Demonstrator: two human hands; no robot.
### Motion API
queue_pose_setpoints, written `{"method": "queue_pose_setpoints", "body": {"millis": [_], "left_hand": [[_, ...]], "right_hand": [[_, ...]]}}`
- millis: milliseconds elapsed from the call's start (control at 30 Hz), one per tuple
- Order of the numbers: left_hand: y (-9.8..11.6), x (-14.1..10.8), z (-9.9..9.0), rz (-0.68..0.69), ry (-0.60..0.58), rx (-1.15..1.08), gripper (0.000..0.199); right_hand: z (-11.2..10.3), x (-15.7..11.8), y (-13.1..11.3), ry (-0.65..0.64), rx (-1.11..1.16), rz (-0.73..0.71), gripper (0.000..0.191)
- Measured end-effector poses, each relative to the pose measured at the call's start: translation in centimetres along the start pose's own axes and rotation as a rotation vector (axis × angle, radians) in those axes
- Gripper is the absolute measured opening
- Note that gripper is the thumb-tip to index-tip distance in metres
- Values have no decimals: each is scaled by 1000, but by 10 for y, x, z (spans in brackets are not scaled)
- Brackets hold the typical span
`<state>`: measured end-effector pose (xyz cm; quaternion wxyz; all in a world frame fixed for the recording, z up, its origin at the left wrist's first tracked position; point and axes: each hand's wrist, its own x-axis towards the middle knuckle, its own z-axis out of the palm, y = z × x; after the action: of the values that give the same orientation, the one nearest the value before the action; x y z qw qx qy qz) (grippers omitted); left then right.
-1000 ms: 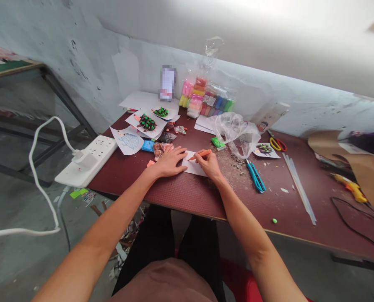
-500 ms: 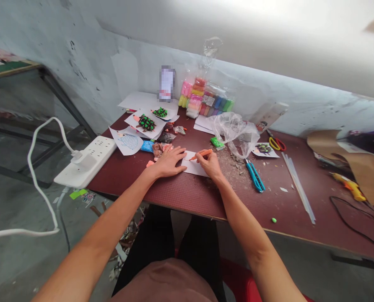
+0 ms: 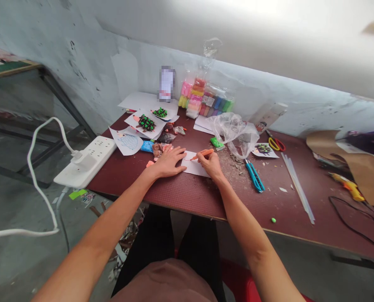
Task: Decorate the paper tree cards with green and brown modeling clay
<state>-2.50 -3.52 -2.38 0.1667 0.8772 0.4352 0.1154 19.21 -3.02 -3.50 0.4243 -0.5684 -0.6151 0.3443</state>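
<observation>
A small sheet of white paper (image 3: 194,168) lies on the dark red table before me. My left hand (image 3: 170,162) rests flat with fingers spread, its fingertips and thumb at the paper's left edge. An orange marker (image 3: 205,154) is gripped in my right hand (image 3: 211,165), which leans on the paper's right side. The marker's tip touches the sheet near a short reddish line. Just beyond my left hand sit brown clay packets (image 3: 157,150) and a blue packet (image 3: 147,146). A paper with a blue hedgehog drawing (image 3: 128,141) lies farther left.
Hedgehog figures with green-tipped spines (image 3: 147,123) lie on papers at the back left. Bagged colored clay (image 3: 206,100) leans against the wall. A teal utility knife (image 3: 255,176), scissors (image 3: 276,144), glue sticks (image 3: 297,188) and a yellow glue gun (image 3: 347,186) lie rightward. A power strip (image 3: 86,161) is at left.
The marker tip and my right hand have shifted very slightly right, and the reddish line on the paper shows more clearly. My left hand stays in place.
</observation>
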Motion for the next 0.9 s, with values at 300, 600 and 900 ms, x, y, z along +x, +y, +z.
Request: {"method": "queue_pose_setpoints", "body": {"millis": [300, 600, 900], "left_hand": [[1, 0, -1, -9, -9, 18, 58], [0, 0, 1, 5, 10, 36, 56], [2, 0, -1, -8, -1, 35, 58]], "right_hand": [[-1, -1, 0, -1, 11, 20, 27], [0, -2, -1, -5, 22, 8, 29], [-1, -2, -4, 4, 33, 29, 28]]}}
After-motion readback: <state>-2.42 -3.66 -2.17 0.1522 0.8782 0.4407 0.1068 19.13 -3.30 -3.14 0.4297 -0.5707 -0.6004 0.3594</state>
